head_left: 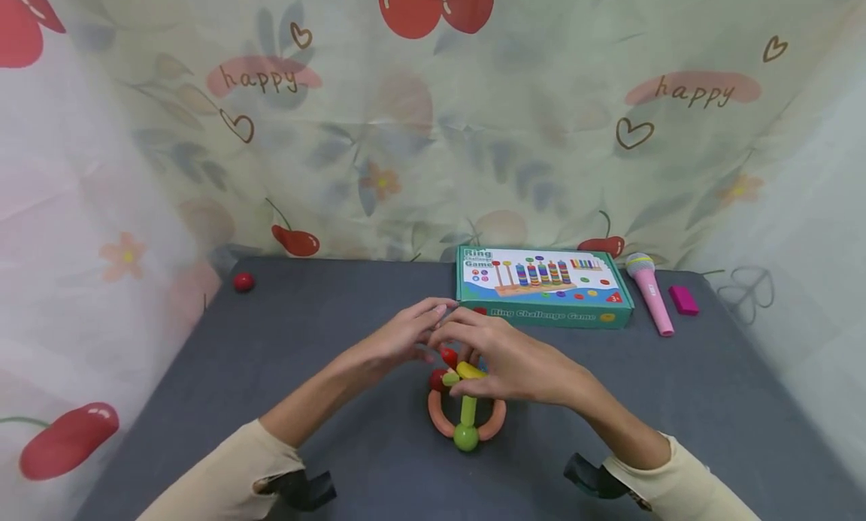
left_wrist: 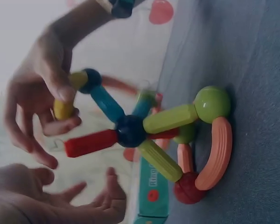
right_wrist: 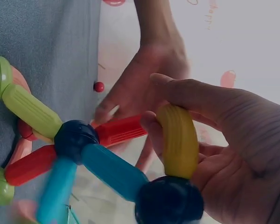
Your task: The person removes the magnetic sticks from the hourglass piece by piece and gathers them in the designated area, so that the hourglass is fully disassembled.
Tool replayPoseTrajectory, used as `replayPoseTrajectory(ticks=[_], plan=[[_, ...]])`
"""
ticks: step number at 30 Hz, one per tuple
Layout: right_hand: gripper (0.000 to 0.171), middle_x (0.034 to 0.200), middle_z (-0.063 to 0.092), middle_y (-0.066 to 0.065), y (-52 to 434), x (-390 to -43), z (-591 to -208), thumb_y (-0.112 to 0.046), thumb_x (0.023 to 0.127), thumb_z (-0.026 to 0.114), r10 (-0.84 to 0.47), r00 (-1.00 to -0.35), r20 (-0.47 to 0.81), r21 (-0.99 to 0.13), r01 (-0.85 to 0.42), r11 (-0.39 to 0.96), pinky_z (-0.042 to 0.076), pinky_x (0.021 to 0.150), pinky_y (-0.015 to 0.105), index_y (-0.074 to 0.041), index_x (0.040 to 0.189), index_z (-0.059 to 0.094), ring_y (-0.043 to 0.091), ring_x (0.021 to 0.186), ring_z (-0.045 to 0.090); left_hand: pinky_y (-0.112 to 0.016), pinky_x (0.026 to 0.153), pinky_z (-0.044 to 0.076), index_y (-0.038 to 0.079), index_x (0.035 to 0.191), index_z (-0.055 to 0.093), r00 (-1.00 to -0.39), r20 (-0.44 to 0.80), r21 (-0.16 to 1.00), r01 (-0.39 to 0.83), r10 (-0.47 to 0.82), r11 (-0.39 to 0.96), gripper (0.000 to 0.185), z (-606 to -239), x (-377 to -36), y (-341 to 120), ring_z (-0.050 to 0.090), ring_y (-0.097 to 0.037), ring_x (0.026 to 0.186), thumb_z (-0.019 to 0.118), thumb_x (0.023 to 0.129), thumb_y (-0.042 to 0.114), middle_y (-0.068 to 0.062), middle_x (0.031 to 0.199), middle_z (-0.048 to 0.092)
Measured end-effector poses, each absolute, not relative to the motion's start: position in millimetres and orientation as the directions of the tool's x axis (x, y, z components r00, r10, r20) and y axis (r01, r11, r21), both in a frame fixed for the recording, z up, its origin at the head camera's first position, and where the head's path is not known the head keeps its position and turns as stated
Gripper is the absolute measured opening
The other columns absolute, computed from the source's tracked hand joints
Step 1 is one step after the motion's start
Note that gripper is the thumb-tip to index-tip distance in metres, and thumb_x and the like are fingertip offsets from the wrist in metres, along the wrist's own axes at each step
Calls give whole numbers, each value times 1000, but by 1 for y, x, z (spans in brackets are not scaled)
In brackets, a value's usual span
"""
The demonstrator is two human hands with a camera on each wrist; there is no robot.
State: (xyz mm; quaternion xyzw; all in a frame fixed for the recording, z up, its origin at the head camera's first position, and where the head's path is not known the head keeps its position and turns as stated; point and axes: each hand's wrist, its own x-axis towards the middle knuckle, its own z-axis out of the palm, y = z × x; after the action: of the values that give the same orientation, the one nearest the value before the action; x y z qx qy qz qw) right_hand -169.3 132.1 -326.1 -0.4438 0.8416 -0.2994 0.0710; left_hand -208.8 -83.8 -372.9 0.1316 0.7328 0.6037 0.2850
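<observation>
A magnetic stick-and-ball construction (head_left: 467,412) stands on the dark tabletop. Curved orange rods (left_wrist: 220,154), green balls (left_wrist: 213,105) and a red ball (left_wrist: 189,189) form its base. Straight rods rise to a central dark blue ball (left_wrist: 130,130), from which a red rod (left_wrist: 91,142) sticks out. My right hand (head_left: 507,355) pinches a yellow curved rod (right_wrist: 178,140) between thumb and fingers; its end meets another dark blue ball (right_wrist: 169,200) on a blue rod (right_wrist: 114,170). My left hand (head_left: 406,334), fingers loosely spread, hovers beside the upper red rod and holds nothing.
Behind the hands lies a green Ring Challenge Game box (head_left: 545,288). Right of it are a pink toy microphone (head_left: 651,294) and a magenta block (head_left: 684,300). A loose red ball (head_left: 243,282) sits at the far left corner. Printed cloth (head_left: 433,168) hangs around the table.
</observation>
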Motion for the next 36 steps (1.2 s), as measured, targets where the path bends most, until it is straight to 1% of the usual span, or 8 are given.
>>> replayPoseTrajectory(ticks=[4,12,17,23,25,27,31,36], plan=[[50,123,62,8,137,-170,-328,-24,85,88,-782,-598,178,-543,-722,428,60,81,24,-9,126,65,9,88,64,-52,110,47,23,161,37,-727,-269,958,-135,632,252,52,-376,-220,-76,54,-30,135,33,114,44,-7,160,47],[48,125,65,11,143,-171,-331,-29,86,86,-743,-655,141,-582,-662,473,60,84,23,-9,126,68,12,92,68,-54,113,47,17,160,39,-680,-136,979,20,720,204,64,-382,-210,-88,58,-30,134,30,111,58,-16,146,59],[39,114,66,10,145,-172,-334,-24,89,85,-726,-676,125,-638,-616,463,61,85,23,-7,120,68,10,91,72,-57,108,50,17,161,29,-714,0,956,206,701,210,85,-390,-188,-91,58,-30,129,56,98,68,-18,148,54],[39,112,66,9,148,-171,-335,-16,86,87,-695,-711,107,-646,-581,495,61,84,24,-5,117,66,12,90,74,-54,106,48,17,157,24,-787,258,803,497,560,329,105,-390,-161,-79,49,-28,133,89,81,46,-14,147,47],[40,111,68,9,150,-170,-337,-18,84,88,-669,-736,102,-660,-554,508,61,83,25,-6,115,66,13,91,74,-51,104,45,16,150,36,-682,460,592,713,568,377,102,-392,-156,-75,44,-28,130,95,72,44,-14,143,45],[36,109,70,10,152,-169,-340,-17,86,86,-633,-769,91,-686,-509,520,62,82,26,-7,112,65,15,91,75,-47,99,41,17,140,51,-471,640,261,877,607,404,89,-394,-155,-69,42,-27,125,94,69,49,-13,139,46],[18,105,71,9,154,-168,-345,-9,95,76,-567,-820,77,-734,-431,525,62,82,27,-7,108,63,16,93,76,-40,94,37,29,126,69,-92,710,-259,888,698,380,46,-400,-154,-57,43,-21,115,86,85,42,-7,134,54],[8,103,69,7,159,-166,-348,-8,106,58,-542,-835,96,-753,-417,509,56,82,28,-8,113,63,15,89,68,-39,97,37,32,124,73,-80,636,-393,823,768,411,37,-400,-155,-47,44,-20,125,84,89,25,-2,138,57]])
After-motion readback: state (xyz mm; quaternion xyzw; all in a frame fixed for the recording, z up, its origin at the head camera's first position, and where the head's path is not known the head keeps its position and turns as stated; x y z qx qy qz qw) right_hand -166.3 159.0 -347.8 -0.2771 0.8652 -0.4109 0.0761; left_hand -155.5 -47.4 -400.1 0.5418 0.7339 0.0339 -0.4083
